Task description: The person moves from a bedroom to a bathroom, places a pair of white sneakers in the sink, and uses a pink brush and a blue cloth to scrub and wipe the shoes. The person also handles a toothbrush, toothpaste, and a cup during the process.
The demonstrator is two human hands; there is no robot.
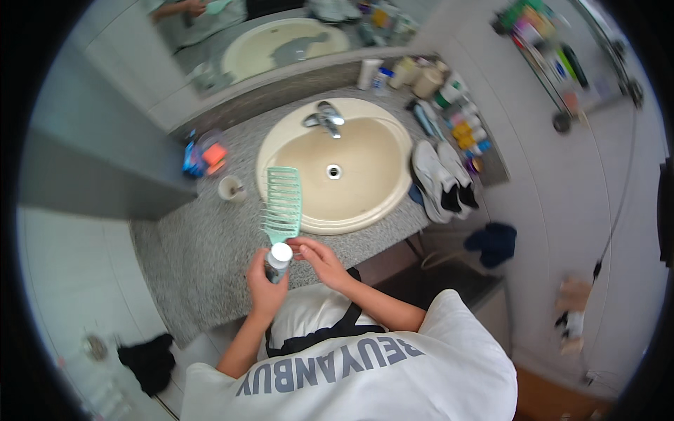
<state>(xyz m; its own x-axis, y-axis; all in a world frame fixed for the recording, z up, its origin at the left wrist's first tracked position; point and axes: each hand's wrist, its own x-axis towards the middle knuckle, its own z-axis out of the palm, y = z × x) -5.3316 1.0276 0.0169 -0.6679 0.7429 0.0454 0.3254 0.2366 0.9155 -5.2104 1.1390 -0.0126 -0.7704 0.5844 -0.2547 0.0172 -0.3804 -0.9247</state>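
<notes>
My left hand is wrapped around a small bottle with a white cap, held upright over the front of the counter. Just beyond the cap, a mint-green vented hairbrush points away from me, its bristles to the left. The brush handle is hidden behind the bottle and fingers. My right hand is beside the bottle, fingertips at the cap and the brush neck. Which hand bears the brush cannot be told. Behind the brush is a cream oval sink with a chrome faucet.
A white cup and an orange sponge-like item stand on the granite counter, left of the sink. White sneakers and several bottles line the right. A glass shelf juts from the right wall; a mirror is behind.
</notes>
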